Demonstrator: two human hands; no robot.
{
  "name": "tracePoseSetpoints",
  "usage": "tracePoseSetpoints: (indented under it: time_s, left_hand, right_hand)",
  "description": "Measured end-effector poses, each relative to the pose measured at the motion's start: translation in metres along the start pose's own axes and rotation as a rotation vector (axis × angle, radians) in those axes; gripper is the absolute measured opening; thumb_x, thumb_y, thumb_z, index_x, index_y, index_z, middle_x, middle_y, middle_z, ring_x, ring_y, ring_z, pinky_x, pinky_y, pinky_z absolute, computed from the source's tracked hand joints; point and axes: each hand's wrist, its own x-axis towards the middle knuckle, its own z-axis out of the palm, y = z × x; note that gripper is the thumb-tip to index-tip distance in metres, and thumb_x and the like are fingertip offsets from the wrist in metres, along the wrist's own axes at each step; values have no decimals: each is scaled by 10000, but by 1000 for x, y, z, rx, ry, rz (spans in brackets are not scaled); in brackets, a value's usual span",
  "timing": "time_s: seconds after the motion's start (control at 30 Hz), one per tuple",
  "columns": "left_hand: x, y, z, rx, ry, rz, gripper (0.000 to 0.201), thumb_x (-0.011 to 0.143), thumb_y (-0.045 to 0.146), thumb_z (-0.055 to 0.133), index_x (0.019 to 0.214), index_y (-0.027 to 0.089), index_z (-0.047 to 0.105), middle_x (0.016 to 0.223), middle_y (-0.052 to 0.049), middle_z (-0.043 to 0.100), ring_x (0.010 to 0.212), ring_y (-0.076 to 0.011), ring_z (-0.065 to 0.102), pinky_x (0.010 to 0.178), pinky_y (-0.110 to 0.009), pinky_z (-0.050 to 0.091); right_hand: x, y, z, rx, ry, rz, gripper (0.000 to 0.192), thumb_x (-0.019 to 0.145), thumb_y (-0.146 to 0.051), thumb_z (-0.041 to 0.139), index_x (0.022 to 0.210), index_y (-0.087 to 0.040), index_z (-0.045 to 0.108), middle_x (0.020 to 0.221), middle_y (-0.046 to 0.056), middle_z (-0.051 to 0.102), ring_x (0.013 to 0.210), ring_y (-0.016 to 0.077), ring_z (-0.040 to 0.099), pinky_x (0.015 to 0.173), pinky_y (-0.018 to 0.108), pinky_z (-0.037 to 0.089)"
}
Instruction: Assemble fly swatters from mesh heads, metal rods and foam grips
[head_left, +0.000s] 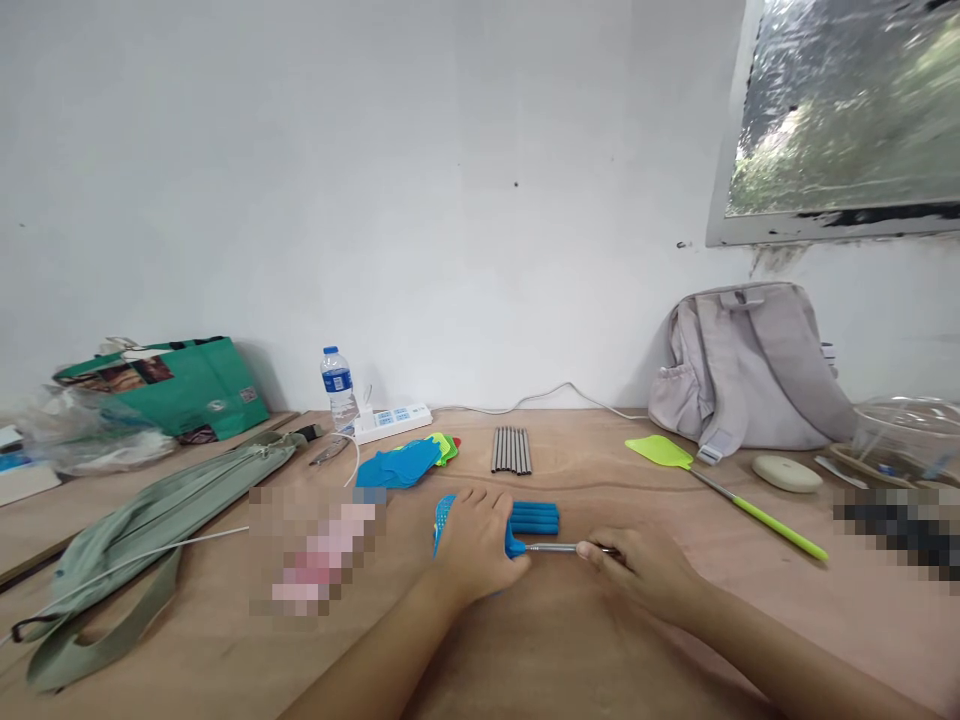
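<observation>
The left hand (480, 545) pressed flat over the blue swatter head (444, 515) on the table (570, 640); the right hand (645, 570) pinched its metal rod (555, 548), apparently being fitted. Next, a straight push seemed required.

Both forearms reach in from the bottom edge toward the lower middle of the frame. The left hand (480, 545) lies palm down, fingers spread. The right hand (645, 565) is curled, fingertips pinched together.
</observation>
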Motion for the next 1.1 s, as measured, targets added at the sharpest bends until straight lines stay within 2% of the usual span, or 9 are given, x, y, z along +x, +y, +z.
tracePoseSetpoints:
  time_s: [0.2, 0.33, 0.5, 0.63, 0.77, 0.83, 0.93, 1.0, 1.1]
  left_hand:
    - [2, -5, 1, 8, 24, 16, 230, 582, 341, 578, 728, 183, 498, 804, -55, 559, 770, -239, 494, 696, -367, 364]
    - [4, 2, 3, 45, 114, 40, 279, 629, 312, 557, 868, 170, 534, 926, -88, 548, 881, -264, 477, 778, -393, 360]
    - [0, 29, 15, 157, 256, 369, 357, 773, 272, 444, 1111, 161, 472, 1071, -86, 525, 1054, -247, 422, 918, -397, 289]
    - [-1, 34, 19, 252, 241, 515, 327, 846, 178, 362, 1166, 174, 432, 1025, -57, 549, 859, -173, 507, 764, -339, 369]
    - [2, 19, 19, 274, 182, 490, 291, 861, 175, 360, 1136, 180, 455, 952, -54, 569, 785, -160, 517, 638, -292, 371]
    - [5, 6, 20, 252, 228, 429, 250, 857, 183, 370, 1070, 183, 499, 924, -53, 577, 767, -164, 519, 637, -294, 371]
    - [10, -15, 21, 226, 366, 312, 238, 845, 158, 371, 1028, 161, 523, 942, -67, 582, 811, -176, 523, 682, -302, 378]
    - [13, -27, 20, 236, 438, 275, 251, 835, 135, 374, 1039, 148, 520, 946, -74, 584, 834, -185, 521, 702, -306, 379]
    - [14, -36, 16, 223, 470, 212, 236, 840, 146, 372, 1019, 150, 526, 950, -80, 583, 857, -192, 520, 721, -311, 381]
  right_hand:
    - [2, -4, -3, 22, 17, 38, 470, 856, -492, 274, 614, -197, 549, 568, 7, 581, 522, 132, 514, 452, 216, 259]
    - [3, -10, -4, 155, 61, -11, 391, 859, -450, 314, 783, -214, 616, 751, 20, 658, 665, 161, 578, 560, 238, 367]
    - [1, -12, 10, 288, 113, -88, 308, 857, -355, 341, 830, -190, 600, 852, 49, 659, 764, 171, 585, 671, 263, 415]
    - [3, -6, 19, 311, 173, -87, 295, 841, -289, 328, 707, -180, 567, 724, 51, 631, 670, 172, 561, 620, 275, 427]
    - [10, 1, 19, 469, 202, -91, 321, 854, -361, 335, 777, -192, 597, 788, 46, 632, 777, 182, 572, 736, 299, 442]
    - [13, 5, 19, 551, 319, -24, 313, 850, -391, 352, 870, -196, 596, 875, 53, 627, 849, 186, 564, 786, 312, 434]
    - [18, 10, 23, 543, 411, 63, 285, 829, -384, 391, 910, -195, 588, 843, 48, 610, 737, 170, 560, 669, 297, 461]
    - [19, 9, 28, 485, 364, 52, 245, 810, -337, 420, 906, -194, 593, 806, 39, 591, 660, 152, 540, 607, 284, 459]
    - [18, 2, 33, 395, 245, -40, 258, 773, -232, 449, 992, -197, 582, 928, 58, 558, 718, 148, 544, 658, 288, 466]
